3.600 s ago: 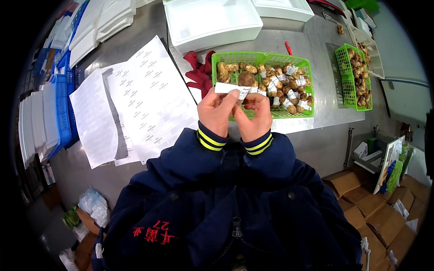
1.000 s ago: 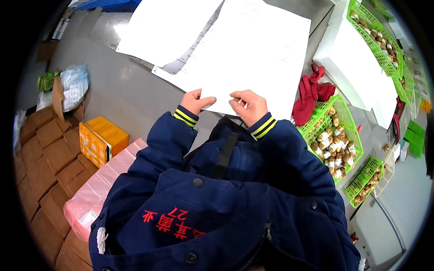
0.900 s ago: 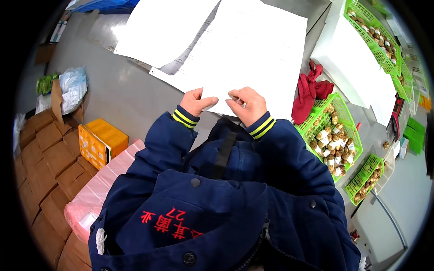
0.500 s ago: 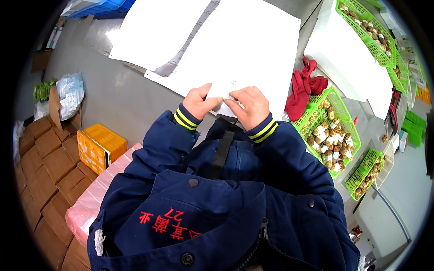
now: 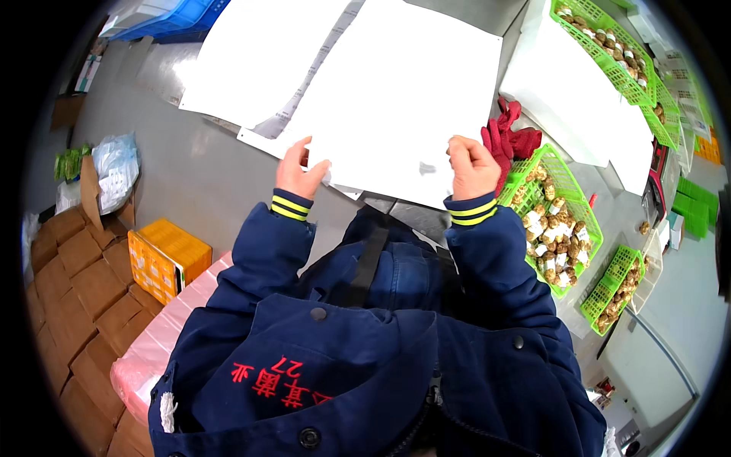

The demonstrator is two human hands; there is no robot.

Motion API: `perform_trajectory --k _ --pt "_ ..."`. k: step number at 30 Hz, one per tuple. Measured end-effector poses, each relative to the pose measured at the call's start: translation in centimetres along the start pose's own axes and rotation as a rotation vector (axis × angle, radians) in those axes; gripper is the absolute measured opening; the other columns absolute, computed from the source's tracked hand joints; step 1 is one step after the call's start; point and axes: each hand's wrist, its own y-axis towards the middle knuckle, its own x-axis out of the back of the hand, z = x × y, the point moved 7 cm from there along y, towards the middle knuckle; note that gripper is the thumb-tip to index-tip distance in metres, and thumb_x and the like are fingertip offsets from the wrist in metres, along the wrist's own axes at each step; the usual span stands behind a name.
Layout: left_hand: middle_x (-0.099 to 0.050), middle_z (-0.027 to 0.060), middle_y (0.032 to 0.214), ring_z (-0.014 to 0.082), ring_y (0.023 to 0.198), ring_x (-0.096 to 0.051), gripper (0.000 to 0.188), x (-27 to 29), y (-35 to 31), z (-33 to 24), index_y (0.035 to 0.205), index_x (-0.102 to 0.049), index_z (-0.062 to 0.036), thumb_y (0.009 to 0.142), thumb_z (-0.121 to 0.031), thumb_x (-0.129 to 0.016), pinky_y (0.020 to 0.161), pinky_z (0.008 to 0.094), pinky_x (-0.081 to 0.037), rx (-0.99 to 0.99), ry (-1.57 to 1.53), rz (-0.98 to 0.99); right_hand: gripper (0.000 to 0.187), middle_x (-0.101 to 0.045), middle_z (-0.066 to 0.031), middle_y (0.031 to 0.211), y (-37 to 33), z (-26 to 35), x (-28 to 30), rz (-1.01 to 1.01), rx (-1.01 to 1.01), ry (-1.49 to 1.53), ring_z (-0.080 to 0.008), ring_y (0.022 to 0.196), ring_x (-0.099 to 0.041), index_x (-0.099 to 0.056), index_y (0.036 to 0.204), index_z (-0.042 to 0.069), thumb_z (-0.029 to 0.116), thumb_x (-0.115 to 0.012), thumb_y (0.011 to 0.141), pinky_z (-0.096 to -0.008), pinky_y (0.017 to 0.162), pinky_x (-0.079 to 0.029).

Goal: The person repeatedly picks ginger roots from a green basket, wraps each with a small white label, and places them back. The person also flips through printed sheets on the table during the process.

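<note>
Large white sheets (image 5: 396, 84) lie overlapped on the grey metal table in front of me. A strip with small print shows between the left sheet (image 5: 263, 53) and the right one. My left hand (image 5: 301, 169) is at the near left edge of the right sheet, thumb and forefinger spread apart. At that sheet's right edge is my right hand (image 5: 472, 167), its fingers curled closed; whatever they pinch is hidden. A small grey blurred patch (image 5: 428, 167) shows on the paper beside it.
Red gloves (image 5: 512, 141) lie right of the sheets. Beside them, a green basket (image 5: 594, 221) holds brown mushrooms with white bands; more green baskets (image 5: 647, 95) stand farther right. A blue crate (image 5: 171, 19) sits far left. Lower left are an orange crate (image 5: 171, 255) and brown cartons (image 5: 91, 305).
My hands, close together at the sheet's near edge before, have moved apart, the left one leftward and the right one rightward. The left fingers have spread.
</note>
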Motion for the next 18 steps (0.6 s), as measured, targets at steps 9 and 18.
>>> perform_trajectory --k 9,18 --pt "-0.059 0.0046 0.083 0.0088 0.079 -0.053 0.02 -6.5 -3.8 -11.4 0.094 -0.058 0.0028 0.083 -0.014 -0.059 0.07 0.0207 -0.043 0.178 -0.785 0.38 0.027 -0.053 -0.0054 0.07 -6.9 8.0 -3.2 0.218 1.134 -0.632 -0.022 0.058 -0.048 -0.06 0.083 0.001 0.0 -0.065 0.056 -0.0305 0.054 -0.039" --pt "-0.057 0.0014 0.074 0.0059 0.067 -0.048 0.013 -9.7 -3.0 -12.9 0.088 -0.059 0.0021 0.083 -0.009 -0.055 0.062 0.0186 -0.039 -0.026 -0.621 0.403 0.024 -0.052 -0.009 0.07 -6.1 7.4 4.7 -0.029 0.684 -0.509 -0.0223 0.061 -0.051 -0.062 0.09 0.003 0.002 -0.069 0.066 -0.0298 0.055 -0.041"
